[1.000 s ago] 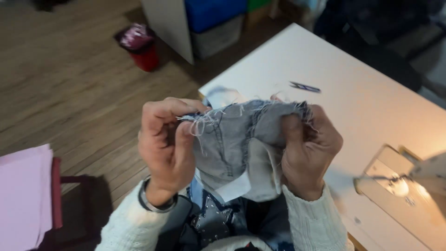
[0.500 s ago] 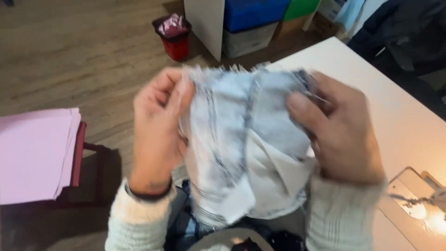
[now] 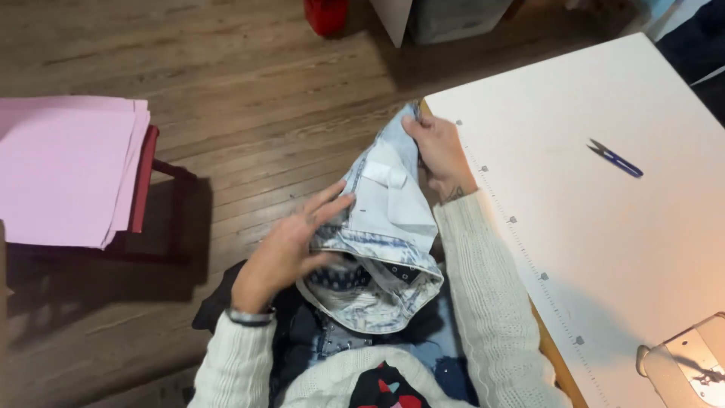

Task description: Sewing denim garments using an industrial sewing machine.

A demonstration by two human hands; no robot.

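At the bottom centre of the frame, a person in a cream knitted sweater sits with dark clothing piled on the lap. Just above it, a piece of pale washed denim point(image 3: 385, 234), seemingly turned inside out with white pocket lining and a frayed hem showing, hangs lengthwise between both hands, its lower opening sagging toward the lap.

A moment earlier the denim was held up, bunched and stretched sideways between two clenched hands close to the camera. It is now lowered and turned upright, so the inner seam and lining face the viewer.

The left hand point(image 3: 291, 249), wearing a wristband, lies against the denim's left edge at centre frame, fingers point(image 3: 332, 205) spread and loose, pressing more than gripping. The right hand point(image 3: 438, 151), higher and right of centre, has its fingers closed on the denim's top corner at the edge of the white worktop point(image 3: 604, 249).

Farther right on the worktop lie small blue thread snips point(image 3: 615, 159); a sewing machine point(image 3: 687, 366) shows at the lower right corner. At the left, pink sheets point(image 3: 64, 170) rest on a dark red stool. Beyond is wooden floor point(image 3: 226, 83).
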